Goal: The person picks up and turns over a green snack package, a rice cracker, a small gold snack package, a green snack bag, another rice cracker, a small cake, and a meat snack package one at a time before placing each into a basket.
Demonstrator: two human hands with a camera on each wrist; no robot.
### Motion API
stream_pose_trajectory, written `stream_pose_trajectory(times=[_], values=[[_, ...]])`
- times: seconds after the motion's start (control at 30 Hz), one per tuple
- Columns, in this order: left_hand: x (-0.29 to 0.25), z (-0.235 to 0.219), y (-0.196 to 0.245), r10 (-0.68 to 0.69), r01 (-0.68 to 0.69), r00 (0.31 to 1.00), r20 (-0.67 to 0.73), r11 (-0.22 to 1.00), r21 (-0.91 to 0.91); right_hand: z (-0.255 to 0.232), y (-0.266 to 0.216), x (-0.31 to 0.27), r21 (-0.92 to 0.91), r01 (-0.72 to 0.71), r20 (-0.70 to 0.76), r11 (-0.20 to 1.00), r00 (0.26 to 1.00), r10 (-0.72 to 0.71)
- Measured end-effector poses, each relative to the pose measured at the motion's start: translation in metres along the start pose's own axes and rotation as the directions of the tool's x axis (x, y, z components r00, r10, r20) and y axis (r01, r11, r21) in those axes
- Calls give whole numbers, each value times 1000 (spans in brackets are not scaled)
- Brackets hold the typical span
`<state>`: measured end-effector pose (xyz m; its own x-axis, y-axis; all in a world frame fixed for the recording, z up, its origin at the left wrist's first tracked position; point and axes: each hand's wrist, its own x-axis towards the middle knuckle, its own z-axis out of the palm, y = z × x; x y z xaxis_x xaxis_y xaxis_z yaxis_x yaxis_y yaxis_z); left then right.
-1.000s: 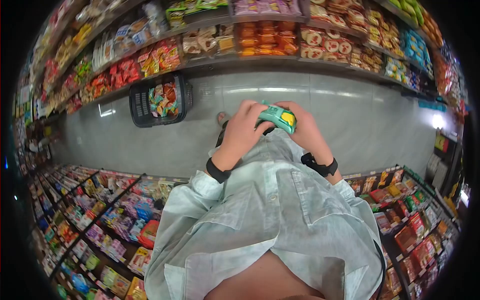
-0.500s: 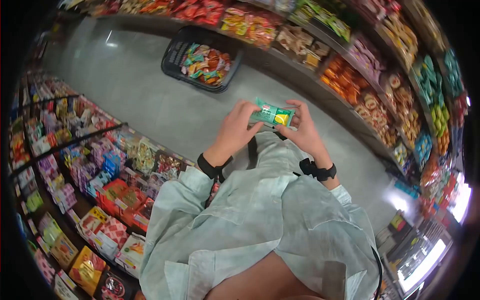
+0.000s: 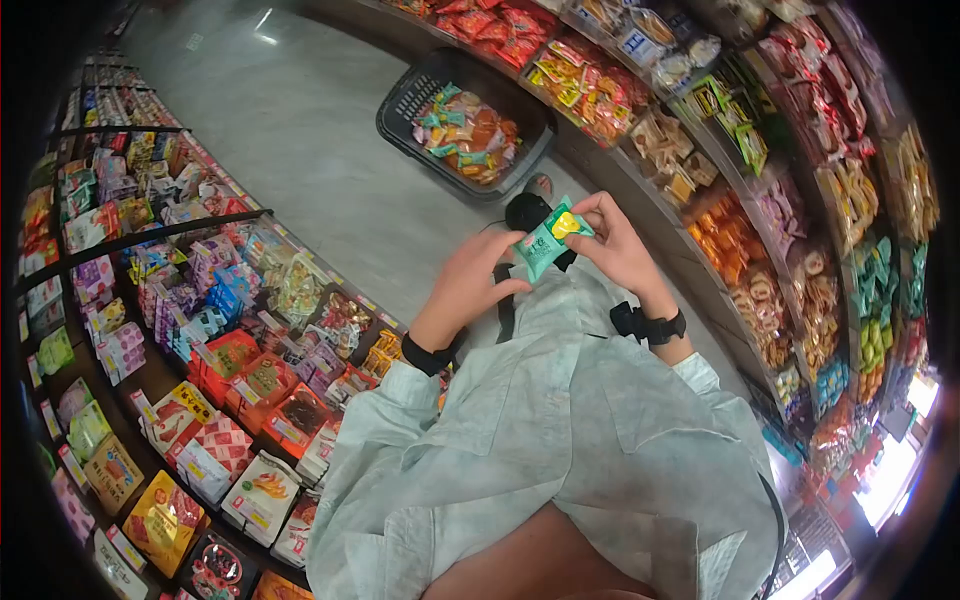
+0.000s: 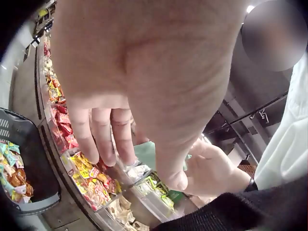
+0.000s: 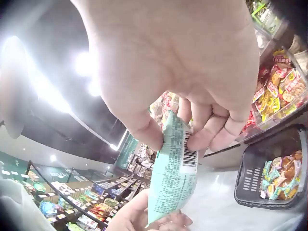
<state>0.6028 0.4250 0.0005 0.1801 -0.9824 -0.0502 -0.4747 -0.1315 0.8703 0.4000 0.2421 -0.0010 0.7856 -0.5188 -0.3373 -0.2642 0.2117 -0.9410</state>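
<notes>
A small green snack packet (image 3: 545, 245) with a yellow picture on its front is held up before the body. My right hand (image 3: 622, 250) pinches its upper end between thumb and fingers. In the right wrist view the packet (image 5: 171, 178) turns its printed back and a barcode to the camera. My left hand (image 3: 468, 285) is at the packet's lower left end, fingers and thumb spread apart around it. The left wrist view shows the left hand (image 4: 149, 86) with fairly straight fingers, its thumb covering part of the packet (image 4: 145, 153).
A black basket (image 3: 395, 118) with several wrapped snacks stands on the grey floor (image 3: 290, 120), against the shelf foot. Shelves of bagged snacks (image 3: 720, 235) curve along the right. Racks of packaged goods (image 3: 180, 300) line the left.
The view has swung, so the basket appears farther right and nearer. The packet has turned from lying crosswise to slanting up to the right. The left fingers have loosened from it.
</notes>
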Motion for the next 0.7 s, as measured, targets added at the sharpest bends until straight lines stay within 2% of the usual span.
stream_pose_trajectory(times=[0.1,0.17,0.2,0.3,0.33,0.4,0.43,0.5,0.53,0.57,0.6,0.63,0.67,0.7], values=[[28,-7,-9,-38,37,994,-103,999,-10,-12,-8,48,30,-21,68,999,998,19],[49,-20,-6,-61,70,993,-99,994,87,-17,-21,81,0,-16,150,1000,989,16],[60,-28,-3,-75,87,993,-92,987,137,-18,-32,97,65,-22,200,998,980,9],[91,-43,9,-71,107,983,-169,971,212,-27,-45,145,46,78,220,996,972,-86],[103,-46,11,-106,143,976,-192,971,192,-24,-48,157,142,120,146,983,979,-141],[118,-45,11,-188,223,956,-227,965,140,-34,-52,179,82,157,176,984,970,-170],[127,-46,8,-162,211,951,-262,962,173,-39,-54,189,51,175,189,983,965,-182],[143,-54,-3,-107,189,942,-317,953,239,-52,-67,195,-28,93,121,995,989,-89],[152,-65,-17,44,107,905,-423,939,327,-56,-73,196,-71,50,86,996,995,-44],[158,-76,-39,-72,240,808,-585,947,215,-66,-71,198,-206,72,24,976,997,-68],[161,-89,-55,-186,345,673,-715,935,81,-78,-68,197,-340,84,-37,937,994,-102],[165,-108,-59,-233,370,602,-764,929,8,-84,-76,197,-468,84,-97,880,984,-146],[170,-124,-63,-280,388,528,-802,919,-66,-89,-87,187,-390,-13,-191,921,979,-67],[174,-135,-64,-274,376,548,-790,925,-60,-93,-77,186,-368,-19,-234,930,970,-73]])
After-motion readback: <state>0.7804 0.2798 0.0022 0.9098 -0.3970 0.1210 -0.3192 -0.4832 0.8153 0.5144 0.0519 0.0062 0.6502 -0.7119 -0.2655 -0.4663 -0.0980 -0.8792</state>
